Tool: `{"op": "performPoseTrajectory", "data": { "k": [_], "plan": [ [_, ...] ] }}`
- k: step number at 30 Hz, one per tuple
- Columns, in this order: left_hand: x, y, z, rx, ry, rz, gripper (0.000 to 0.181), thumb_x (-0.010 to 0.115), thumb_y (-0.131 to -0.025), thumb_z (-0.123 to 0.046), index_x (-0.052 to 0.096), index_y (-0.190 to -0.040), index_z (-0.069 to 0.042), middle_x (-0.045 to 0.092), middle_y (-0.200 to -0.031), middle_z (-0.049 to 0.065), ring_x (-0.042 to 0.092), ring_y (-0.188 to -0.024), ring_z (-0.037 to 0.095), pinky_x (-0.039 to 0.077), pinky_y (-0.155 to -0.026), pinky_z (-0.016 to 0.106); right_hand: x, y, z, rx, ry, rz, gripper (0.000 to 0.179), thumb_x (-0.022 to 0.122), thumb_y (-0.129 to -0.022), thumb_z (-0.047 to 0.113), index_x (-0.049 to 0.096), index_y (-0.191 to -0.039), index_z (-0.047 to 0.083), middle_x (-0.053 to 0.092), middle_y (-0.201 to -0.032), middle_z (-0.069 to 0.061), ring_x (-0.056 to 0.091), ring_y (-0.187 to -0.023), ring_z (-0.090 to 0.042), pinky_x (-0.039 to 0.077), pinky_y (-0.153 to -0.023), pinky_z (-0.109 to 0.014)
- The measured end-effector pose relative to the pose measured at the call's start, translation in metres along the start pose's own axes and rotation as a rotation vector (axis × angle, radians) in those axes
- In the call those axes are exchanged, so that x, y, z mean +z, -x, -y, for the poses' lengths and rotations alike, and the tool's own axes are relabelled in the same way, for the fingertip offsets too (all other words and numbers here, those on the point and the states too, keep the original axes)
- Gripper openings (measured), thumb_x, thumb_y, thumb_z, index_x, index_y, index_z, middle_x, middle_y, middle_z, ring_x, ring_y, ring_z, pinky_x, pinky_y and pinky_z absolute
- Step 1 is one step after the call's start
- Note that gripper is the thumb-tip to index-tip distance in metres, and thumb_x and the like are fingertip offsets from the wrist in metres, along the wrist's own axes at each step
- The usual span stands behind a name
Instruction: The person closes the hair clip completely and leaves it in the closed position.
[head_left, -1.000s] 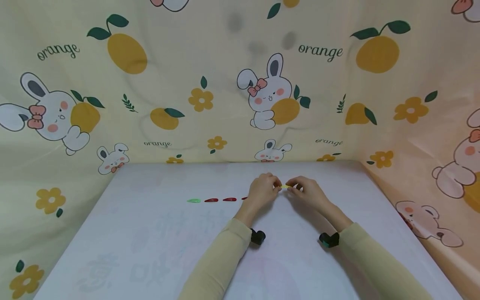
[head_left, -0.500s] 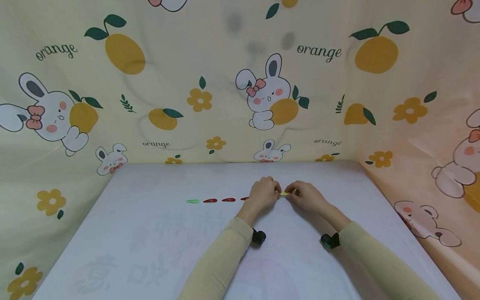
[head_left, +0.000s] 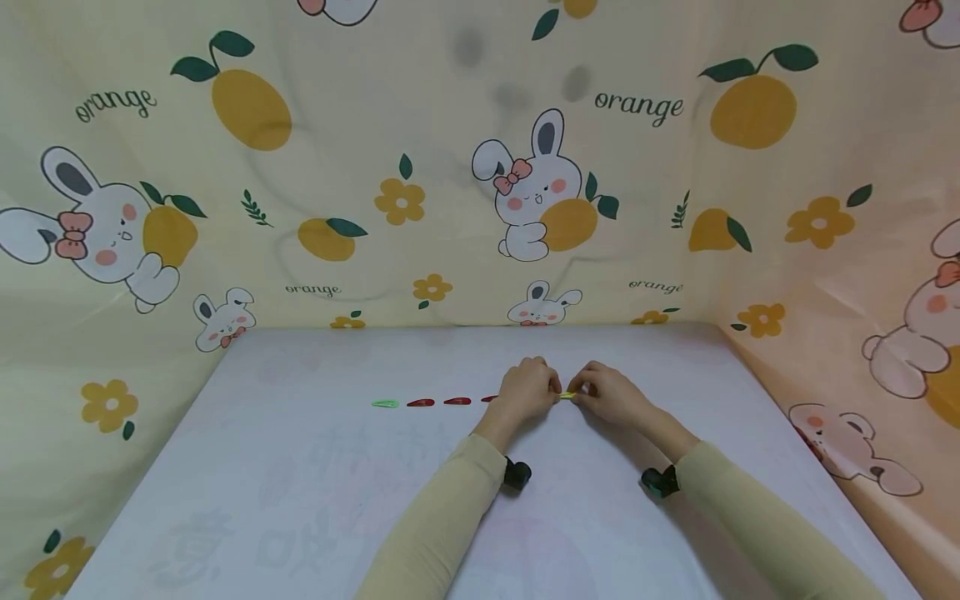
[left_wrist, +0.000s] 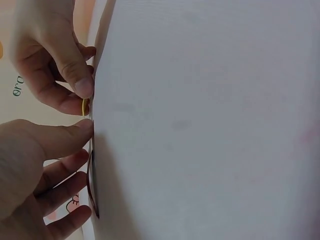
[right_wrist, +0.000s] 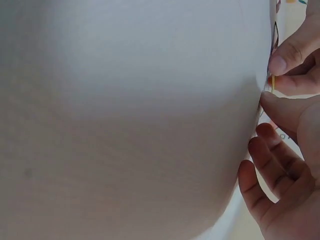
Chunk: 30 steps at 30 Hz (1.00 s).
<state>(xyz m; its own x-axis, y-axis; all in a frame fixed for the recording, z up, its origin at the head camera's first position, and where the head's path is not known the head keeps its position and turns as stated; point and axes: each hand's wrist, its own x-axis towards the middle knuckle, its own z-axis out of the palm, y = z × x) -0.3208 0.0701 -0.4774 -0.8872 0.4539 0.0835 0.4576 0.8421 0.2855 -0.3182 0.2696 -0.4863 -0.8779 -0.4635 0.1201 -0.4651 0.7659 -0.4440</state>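
Note:
Between my two hands, low at the tabletop, is a small yellow hair clip (head_left: 567, 396), seen edge-on in the left wrist view as a thin yellow strip (left_wrist: 84, 107). My left hand (head_left: 527, 390) pinches its left end, and my right hand (head_left: 611, 397) pinches the right end. Fingertips cover both ends. Leftward from the hands runs a row of snap hair clips: a red one (head_left: 490, 398) partly hidden by my left hand, two more red ones (head_left: 457, 402), and a green one (head_left: 386, 404) at the far left. A dark clip (left_wrist: 91, 187) lies beneath my left fingers.
The white table (head_left: 315, 483) stretches out in front, with faint marks on its surface. A patterned cloth (head_left: 450, 208) with rabbits and oranges hangs behind the table and along its sides. Each wrist carries a black camera (head_left: 517, 475).
Both hands have come toward me and down with the yellow hair clip, from behind the row to level with it. The row of clips has stayed put.

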Motion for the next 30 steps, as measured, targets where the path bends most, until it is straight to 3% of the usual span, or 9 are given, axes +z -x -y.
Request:
{"op": "performPoseTrajectory", "data": {
  "k": [13,20,25,30],
  "plan": [
    [-0.003,0.001,0.006,-0.034,0.026,0.03,0.008,0.077,-0.095,-0.027,0.081,-0.1,-0.022,0.063,-0.103,-0.003,0.057,-0.098,0.017,0.049,-0.078,0.032,0.003,-0.006,0.003,0.0,-0.019,0.011,0.008,0.075,-0.093,0.005,0.076,-0.101,0.008,0.065,-0.108,-0.01,0.056,-0.087,-0.02,0.047,-0.075,-0.037],
    [-0.003,-0.001,0.011,-0.043,0.039,-0.009,0.019,0.071,-0.099,-0.029,0.077,-0.115,-0.02,0.068,-0.11,-0.003,0.062,-0.107,0.017,0.051,-0.089,0.037,0.002,-0.009,0.003,0.022,-0.031,-0.002,0.016,0.07,-0.097,0.01,0.075,-0.112,0.004,0.066,-0.113,-0.011,0.06,-0.091,-0.021,0.051,-0.078,-0.04],
    [-0.014,0.003,0.014,-0.037,0.023,-0.067,0.026,0.068,-0.101,-0.032,0.074,-0.124,-0.02,0.07,-0.122,-0.003,0.064,-0.116,0.02,0.051,-0.096,0.04,-0.006,-0.001,0.005,0.059,-0.039,-0.072,0.031,0.06,-0.104,0.013,0.067,-0.132,0.002,0.065,-0.13,-0.017,0.067,-0.104,-0.032,0.055,-0.088,-0.053],
    [-0.032,0.011,0.024,-0.026,-0.014,-0.131,0.034,0.067,-0.102,-0.037,0.071,-0.13,-0.019,0.069,-0.132,-0.002,0.063,-0.124,0.021,0.051,-0.102,0.04,-0.019,0.013,0.007,0.099,-0.04,-0.134,0.047,0.057,-0.107,0.022,0.051,-0.151,0.005,0.051,-0.153,-0.021,0.051,-0.136,-0.046,0.039,-0.11,-0.065]
  ]
}}
